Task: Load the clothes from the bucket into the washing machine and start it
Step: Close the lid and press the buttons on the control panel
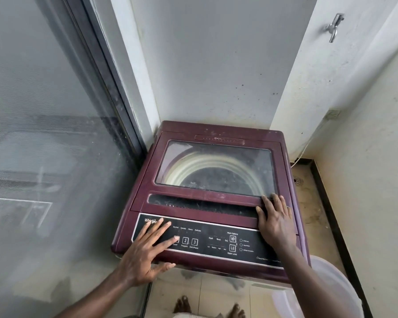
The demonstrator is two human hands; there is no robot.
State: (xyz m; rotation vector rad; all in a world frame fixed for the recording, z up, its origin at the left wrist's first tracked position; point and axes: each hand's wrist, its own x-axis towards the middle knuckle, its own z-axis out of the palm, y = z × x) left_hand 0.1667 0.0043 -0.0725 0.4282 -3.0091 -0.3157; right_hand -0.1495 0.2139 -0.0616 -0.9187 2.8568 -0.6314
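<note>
A maroon top-loading washing machine (207,134) stands in the corner with its glass lid (216,168) down; the drum shows through it. My left hand (147,251) lies flat with fingers spread on the left of the black control panel (216,239), a fingertip at the leftmost button. My right hand (276,219) rests with fingers spread on the lid's front handle recess, at its right end. A translucent white bucket (326,285) sits on the floor at the lower right, partly behind my right arm; its contents cannot be seen.
A glass sliding door (44,134) closes off the left side. White walls stand behind and to the right, with a metal tap (333,27) high on the right wall. A floor drain (298,181) lies right of the machine. My bare feet (207,308) are on the tiles.
</note>
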